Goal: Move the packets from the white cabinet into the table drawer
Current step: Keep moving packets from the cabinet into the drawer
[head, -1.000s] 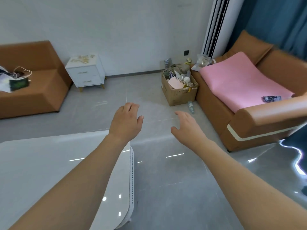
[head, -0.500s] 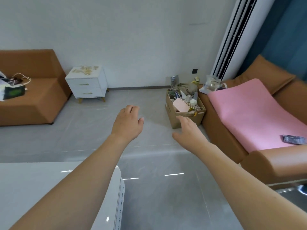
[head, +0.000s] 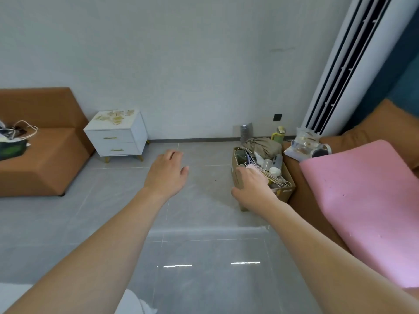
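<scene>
While the packets (head: pixel 115 116) lie scattered flat on top of the white cabinet (head: pixel 116 134) against the far wall, both of the person's hands are out in front with nothing in them. That cabinet has two drawers with gold handles, both closed, and stands on short legs just beside the brown sofa (head: pixel 43 152) at the left. A bag with cord handles (head: pixel 15 137) rests on the sofa seat.

The left hand (head: pixel 166 175) is raised over the grey tiled floor (head: pixel 192 234), palm down, its fingers (head: pixel 174 155) loosely extended and close together, well apart from the cabinet. The right hand (head: pixel 250 188) is also stretched forward with its fingers relaxed and slightly spread, holding nothing; in this view it overlaps a cardboard box (head: pixel 283 191) full of clutter, and whether it touches the box cannot be told.

Behind the box a green bottle (head: pixel 279 134) stands near the wall. To the right is another brown sofa carrying a pink foam pad (head: pixel 367 200), with a clear plastic bag (head: pixel 305 143) on its near end. A tall white air conditioner (head: pixel 353 64) rises in the corner. At the bottom left edge only a sliver of the white worktop (head: pixel 136 302) shows; its drawer is out of view.
</scene>
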Available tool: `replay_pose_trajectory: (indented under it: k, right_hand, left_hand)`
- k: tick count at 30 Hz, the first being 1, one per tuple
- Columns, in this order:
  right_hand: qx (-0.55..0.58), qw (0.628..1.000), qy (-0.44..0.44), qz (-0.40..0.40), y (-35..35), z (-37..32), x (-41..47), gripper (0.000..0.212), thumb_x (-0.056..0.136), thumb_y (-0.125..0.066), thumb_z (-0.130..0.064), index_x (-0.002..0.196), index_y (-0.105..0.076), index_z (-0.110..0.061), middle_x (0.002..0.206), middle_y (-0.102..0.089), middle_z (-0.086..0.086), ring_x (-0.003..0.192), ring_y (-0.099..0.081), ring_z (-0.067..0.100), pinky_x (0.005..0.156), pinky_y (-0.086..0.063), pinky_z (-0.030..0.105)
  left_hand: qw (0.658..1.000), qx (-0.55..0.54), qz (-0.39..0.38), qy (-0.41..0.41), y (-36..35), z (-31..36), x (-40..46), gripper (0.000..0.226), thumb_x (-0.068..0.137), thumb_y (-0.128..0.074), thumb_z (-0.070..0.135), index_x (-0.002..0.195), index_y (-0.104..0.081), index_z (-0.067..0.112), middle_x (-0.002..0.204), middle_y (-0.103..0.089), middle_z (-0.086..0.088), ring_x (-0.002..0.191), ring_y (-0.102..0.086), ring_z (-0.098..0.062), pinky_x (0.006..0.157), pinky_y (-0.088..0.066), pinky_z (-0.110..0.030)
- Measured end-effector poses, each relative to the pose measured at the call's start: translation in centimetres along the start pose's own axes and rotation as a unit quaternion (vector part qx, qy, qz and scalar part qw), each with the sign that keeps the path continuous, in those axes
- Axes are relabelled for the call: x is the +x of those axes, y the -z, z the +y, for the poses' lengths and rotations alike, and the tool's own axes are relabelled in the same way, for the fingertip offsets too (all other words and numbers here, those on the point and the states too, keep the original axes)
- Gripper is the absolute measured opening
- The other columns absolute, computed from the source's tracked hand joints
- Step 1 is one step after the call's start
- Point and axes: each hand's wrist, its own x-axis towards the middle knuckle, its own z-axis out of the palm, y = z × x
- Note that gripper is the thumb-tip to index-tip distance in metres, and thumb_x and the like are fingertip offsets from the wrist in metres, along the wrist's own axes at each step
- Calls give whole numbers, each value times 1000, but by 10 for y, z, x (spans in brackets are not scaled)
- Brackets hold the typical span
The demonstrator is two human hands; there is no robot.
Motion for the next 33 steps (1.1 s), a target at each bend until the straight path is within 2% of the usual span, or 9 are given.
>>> replay_pose_trajectory:
  k: [3,6,9,18,22,26,33]
  right_hand:
    - [-30,999,18,-10,-1,-20,75,61,93,-52,-28,149,-29,-18,150,-36,2,135,-37,23,95,-35,28]
    - [13,999,26,-27,-13,-44,156,62,93,-51,-23,150,-28,-14,154,-30,5,140,-29,23,108,-28,31]
    - [40,999,17,-28,-21,-72,236,62,90,-53,-21,148,-30,-12,152,-32,8,141,-29,24,113,-25,33]
    - [49,999,7,-20,-13,-125,447,63,92,-52,-20,150,-28,-11,154,-32,6,142,-28,21,113,-23,30]
    - [73,997,28,-14,-23,-150,545,62,92,-52,-20,149,-29,-12,152,-33,5,139,-31,20,111,-27,30]
    - [91,995,38,-30,-33,-191,628,61,92,-52,-18,149,-29,-13,152,-33,5,139,-32,20,110,-29,30]
    - [91,993,70,-41,-79,-303,768,61,94,-54,-23,149,-29,-15,152,-33,2,137,-35,19,106,-32,29]
  left_hand:
    - [1000,-1,6,26,-2,-36,64,44,98,-48,27,135,-48,5,139,-45,-12,125,-43,-34,102,-38,-41]
    - [1000,-5,11,28,-12,-76,134,44,98,-48,26,136,-48,4,137,-46,-13,123,-44,-33,103,-36,-40]
    - [1000,-16,0,26,-16,-117,204,45,98,-48,28,138,-46,7,139,-45,-11,124,-45,-32,103,-37,-39]
    - [999,-40,-33,16,-28,-195,407,45,99,-46,29,140,-44,9,142,-42,-9,126,-42,-30,102,-40,-38]
    - [999,-30,-18,19,-37,-241,490,45,99,-46,30,139,-45,10,143,-41,-8,125,-43,-30,100,-40,-38]
    - [998,-19,-22,63,-27,-307,552,45,99,-46,29,140,-44,10,144,-40,-8,127,-41,-31,103,-38,-38]
    - [992,-39,-6,118,-11,-453,652,45,99,-46,28,140,-43,9,144,-40,-9,130,-38,-31,103,-35,-38]
